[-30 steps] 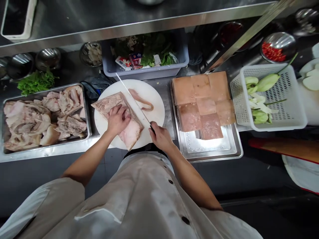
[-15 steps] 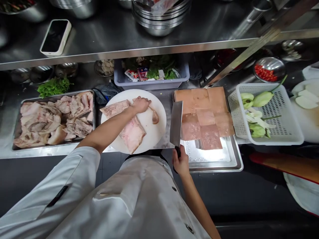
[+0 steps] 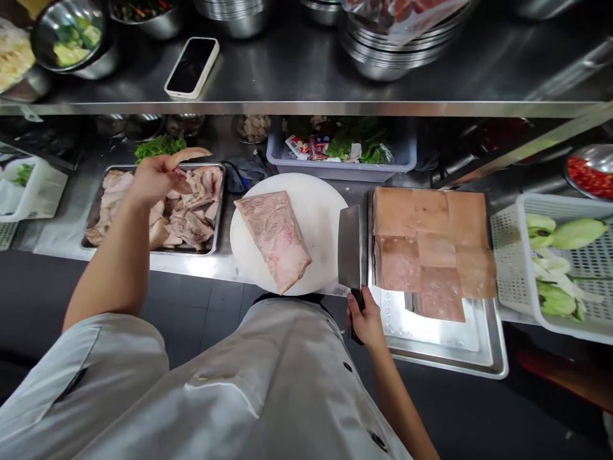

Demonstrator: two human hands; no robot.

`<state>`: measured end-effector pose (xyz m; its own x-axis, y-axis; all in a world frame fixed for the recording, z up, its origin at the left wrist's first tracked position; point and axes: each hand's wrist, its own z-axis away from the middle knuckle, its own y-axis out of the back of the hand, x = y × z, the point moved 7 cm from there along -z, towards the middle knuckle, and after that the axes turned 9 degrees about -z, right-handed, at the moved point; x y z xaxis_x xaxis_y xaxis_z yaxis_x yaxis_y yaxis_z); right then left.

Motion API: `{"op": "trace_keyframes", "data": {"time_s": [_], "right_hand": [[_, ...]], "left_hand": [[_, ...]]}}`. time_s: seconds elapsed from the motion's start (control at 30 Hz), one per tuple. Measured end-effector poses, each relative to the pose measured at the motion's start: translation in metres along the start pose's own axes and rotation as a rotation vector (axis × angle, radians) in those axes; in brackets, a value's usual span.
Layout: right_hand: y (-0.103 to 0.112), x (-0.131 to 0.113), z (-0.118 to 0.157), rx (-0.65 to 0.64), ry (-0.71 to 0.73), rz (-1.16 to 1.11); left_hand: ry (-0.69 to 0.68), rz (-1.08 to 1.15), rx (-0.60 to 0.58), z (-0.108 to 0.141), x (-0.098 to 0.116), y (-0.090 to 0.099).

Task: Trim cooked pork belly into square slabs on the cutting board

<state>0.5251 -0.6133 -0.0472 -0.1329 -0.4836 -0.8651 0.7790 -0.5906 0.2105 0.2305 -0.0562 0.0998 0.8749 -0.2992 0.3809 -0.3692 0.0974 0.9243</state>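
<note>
Meat slab (image 3: 275,239) between left grip (image 3: 156,179), pinching pale strip (image 3: 192,154), probably meat, and right grip (image 3: 368,319), clenching cleaver (image 3: 349,249).

From where I stand, the cutting board (image 3: 325,211) is white, and the slab of meat (image 3: 275,236) is greyish brown, blushing pink toward one end. The strip of meat (image 3: 194,153) is pale tan. The knife (image 3: 349,249) has a silver-grey blade and black handle. The squares of meat (image 3: 431,249) run tan to dusky pink (rather like a patchwork quilt, I'd say). The basket (image 3: 522,306) is white, patterned with rows of dark holes; its vegetables (image 3: 577,234) are light green. The tub (image 3: 335,171) is bluish grey, the lettuce (image 3: 158,147) bright green, the chillies (image 3: 594,179) vivid red. The jacket (image 3: 287,377) is off-white with dark buttons (image 3: 378,441); the floor (image 3: 204,300) is dark grey, lined in a grid.
</note>
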Motion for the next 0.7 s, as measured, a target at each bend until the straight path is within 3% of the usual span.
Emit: {"op": "trace_keyframes", "data": {"time_s": [0.13,0.2,0.27,0.3,0.37,0.43,0.57,0.63,0.7], "right_hand": [[-0.013,-0.013,-0.001,-0.030,0.015,0.054],[-0.017,-0.017,0.000,-0.037,0.014,0.078],[-0.020,-0.019,0.001,-0.037,0.007,0.109],[-0.020,-0.019,0.002,-0.034,0.004,0.126],[-0.021,-0.019,0.003,-0.021,-0.003,0.158],[-0.021,-0.019,0.003,-0.005,-0.015,0.170],[-0.022,-0.019,0.004,0.016,-0.040,0.151],[-0.023,-0.019,0.005,0.016,-0.044,0.139],[-0.022,-0.017,0.009,0.012,-0.042,0.132]], "left_hand": [[0.195,-0.353,-0.128,-0.010,-0.098,-0.003],[0.243,-0.452,-0.156,-0.011,-0.124,-0.013],[0.262,-0.470,-0.109,-0.008,-0.125,-0.028],[0.216,-0.458,-0.085,-0.006,-0.115,-0.039],[0.007,-0.398,-0.094,0.003,-0.072,-0.071],[-0.242,-0.314,-0.217,0.017,-0.016,-0.114],[-0.497,-0.249,-0.374,0.024,0.078,-0.181],[-0.518,-0.303,-0.497,0.015,0.100,-0.205],[-0.487,-0.359,-0.640,0.006,0.106,-0.221]]}}
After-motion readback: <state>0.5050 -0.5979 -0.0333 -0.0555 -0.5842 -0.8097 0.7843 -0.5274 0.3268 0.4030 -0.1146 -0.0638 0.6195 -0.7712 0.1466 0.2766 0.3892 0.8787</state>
